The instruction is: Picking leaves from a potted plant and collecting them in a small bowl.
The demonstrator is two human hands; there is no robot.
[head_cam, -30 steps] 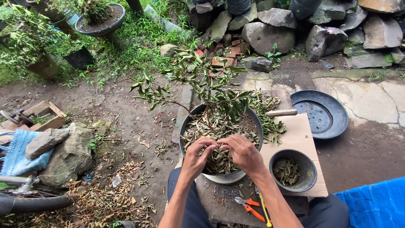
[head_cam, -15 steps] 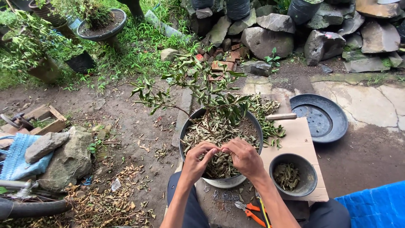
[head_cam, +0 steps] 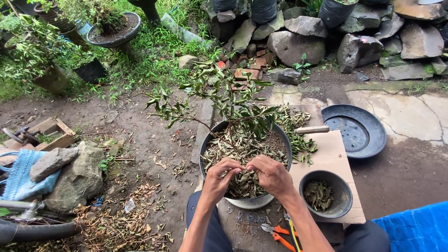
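Sitting closest, below the big pot (head_cam: 246, 201), are orange-handled cutters (head_cam: 279, 234) on the ground between the person's knees. Both hands are over the near side of the big pot, close together with fingertips almost touching. The left hand (head_cam: 219, 179) has its fingers curled and pinched narrow on some dry leaves (head_cam: 242, 179). The right hand (head_cam: 272, 175) is also curled in tight, pinching at the same pile of leaves. The leaves lie all over the dirt inside the big pot, right under the hands.

Just to the right of the big pot sits a small black bowl (head_cam: 325, 212) with a few leaves in it. It rests on a flat piece of cardboard (head_cam: 331, 154). A tool with a wooden handle (head_cam: 311, 129) lies at the far edge of the cardboard, beside the big pot. More green leaves are heaped there too.

A small tree (head_cam: 224, 98) with thin branches grows up from the far side of the big pot. Farther right of the big pot lies a wide black tray (head_cam: 354, 130). Left of the big pot are gray rocks (head_cam: 74, 175) and a blue cloth (head_cam: 18, 175). Far behind the big pot is a wall of big stones (head_cam: 298, 39), and grass (head_cam: 154, 51) with other potted plants.
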